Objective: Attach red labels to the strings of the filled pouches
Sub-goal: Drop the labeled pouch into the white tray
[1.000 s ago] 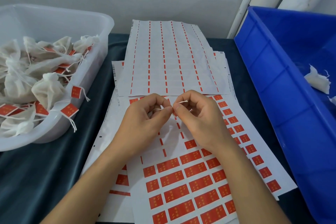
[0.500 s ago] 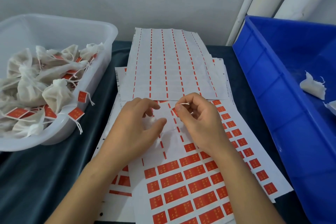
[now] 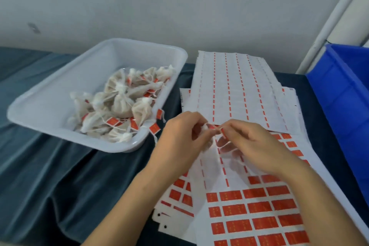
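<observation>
While our left hand (image 3: 179, 138) grips a small pouch (image 3: 206, 147) over the label sheets (image 3: 251, 207), our right hand (image 3: 253, 146) pinches a red label (image 3: 222, 132) at its three o'clock.

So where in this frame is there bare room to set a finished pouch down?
Free: the left half of the white tub, beside the labelled pouches heaped at its right; and the dark cloth in front of the tub. Crowded: the label sheets under the left hand and right hand.
</observation>
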{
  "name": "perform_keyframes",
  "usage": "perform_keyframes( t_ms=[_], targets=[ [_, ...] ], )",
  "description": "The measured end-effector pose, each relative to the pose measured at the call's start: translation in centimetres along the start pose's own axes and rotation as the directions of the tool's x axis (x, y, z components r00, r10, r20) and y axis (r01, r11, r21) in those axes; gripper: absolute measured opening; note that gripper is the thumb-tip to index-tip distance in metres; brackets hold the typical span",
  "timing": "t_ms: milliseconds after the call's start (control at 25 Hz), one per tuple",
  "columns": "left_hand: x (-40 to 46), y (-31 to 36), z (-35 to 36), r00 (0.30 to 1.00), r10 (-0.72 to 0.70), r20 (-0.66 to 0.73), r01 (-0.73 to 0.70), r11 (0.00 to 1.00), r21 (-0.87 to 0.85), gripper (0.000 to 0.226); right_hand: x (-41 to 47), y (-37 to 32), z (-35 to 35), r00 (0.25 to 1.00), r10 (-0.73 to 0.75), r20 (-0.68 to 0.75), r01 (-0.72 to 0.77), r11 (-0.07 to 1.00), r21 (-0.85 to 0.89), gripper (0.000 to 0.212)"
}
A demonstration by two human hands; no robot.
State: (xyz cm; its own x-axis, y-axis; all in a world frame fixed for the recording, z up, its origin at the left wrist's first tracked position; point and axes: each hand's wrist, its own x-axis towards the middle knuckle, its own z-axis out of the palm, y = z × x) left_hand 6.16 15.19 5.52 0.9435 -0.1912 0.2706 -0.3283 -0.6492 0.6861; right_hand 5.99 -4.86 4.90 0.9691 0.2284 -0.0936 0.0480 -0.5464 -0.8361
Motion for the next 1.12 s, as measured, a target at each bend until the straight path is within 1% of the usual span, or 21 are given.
perform_keyframes(
  t_ms=[40,120,160,240,320,400,480,520,560,640,680,720,800,920,1000,1120],
  targets=[
    [0.1,0.4,-0.7,0.999,0.016,-0.044,-0.017,1.000,-0.019,0.012,0.6,-1.4,0.1,0.999,-0.039,0.006,0.039,0.999,-0.026,0.024],
    [0.5,1.1,-2.6,0.987,0.055,-0.153,-0.055,0.998,0.010,0.005,2.2,-4.6,0.7,0.990,-0.136,-0.029,0.135,0.990,-0.039,0.034],
    [0.8,1.3,-3.7,0.975,0.081,-0.209,-0.075,0.996,0.039,0.001,3.0,-6.2,1.0,0.983,-0.177,-0.054,0.177,0.984,-0.005,0.039],
    [1.6,1.3,-6.2,0.941,0.127,-0.313,-0.096,0.989,0.111,0.007,4.9,-9.4,2.0,0.965,-0.247,-0.091,0.256,0.962,0.097,0.047],
    [2.8,0.5,-9.2,0.903,0.175,-0.392,-0.099,0.973,0.206,0.013,7.0,-12.1,3.4,0.945,-0.311,-0.102,0.325,0.930,0.172,0.047],
    [4.0,-1.0,-11.9,0.877,0.198,-0.437,-0.066,0.952,0.299,0.015,9.2,-14.0,5.3,0.928,-0.361,-0.088,0.372,0.908,0.195,0.042],
    [4.9,-3.3,-13.6,0.887,0.148,-0.437,0.025,0.931,0.365,0.014,11.1,-15.3,7.4,0.927,-0.372,-0.046,0.375,0.915,0.152,0.036],
    [5.2,-4.5,-14.0,0.909,0.104,-0.403,0.071,0.916,0.395,0.014,11.9,-15.6,8.4,0.930,-0.368,-0.025,0.368,0.925,0.089,0.034],
    [5.3,-5.4,-13.9,0.939,0.060,-0.339,0.097,0.899,0.427,0.015,12.6,-15.5,9.1,0.928,-0.372,-0.011,0.371,0.928,-0.008,0.032],
    [5.0,-6.5,-13.1,0.980,0.024,-0.196,0.072,0.879,0.470,0.016,13.6,-14.9,10.2,0.914,-0.406,-0.020,0.394,0.895,-0.208,0.025],
    [4.8,-6.8,-12.9,0.986,0.019,-0.166,0.063,0.878,0.474,0.014,13.8,-14.6,10.4,0.909,-0.414,-0.037,0.393,0.885,-0.252,0.023],
    [4.8,-6.9,-12.7,0.986,0.011,-0.166,0.069,0.880,0.470,0.010,14.0,-14.3,10.4,0.910,-0.412,-0.056,0.385,0.886,-0.257,0.024],
    [4.8,-6.8,-12.7,0.979,0.015,-0.206,0.087,0.872,0.481,0.006,13.8,-14.0,10.0,0.907,-0.412,-0.089,0.386,0.897,-0.216,0.027],
    [4.8,-5.2,-12.3,0.937,0.130,-0.325,0.072,0.836,0.544,0.012,12.6,-14.4,8.7,0.881,-0.449,-0.150,0.427,0.890,-0.159,0.027],
    [4.6,-3.4,-11.4,0.901,0.224,-0.372,0.020,0.835,0.550,0.017,11.3,-14.9,7.5,0.868,-0.461,-0.186,0.445,0.887,-0.123,0.021],
    [4.1,-0.2,-8.8,0.879,0.307,-0.364,-0.079,0.848,0.525,0.020,8.3,-14.2,4.7,0.873,-0.420,-0.250,0.407,0.908,-0.102,0.005]
  ],
)
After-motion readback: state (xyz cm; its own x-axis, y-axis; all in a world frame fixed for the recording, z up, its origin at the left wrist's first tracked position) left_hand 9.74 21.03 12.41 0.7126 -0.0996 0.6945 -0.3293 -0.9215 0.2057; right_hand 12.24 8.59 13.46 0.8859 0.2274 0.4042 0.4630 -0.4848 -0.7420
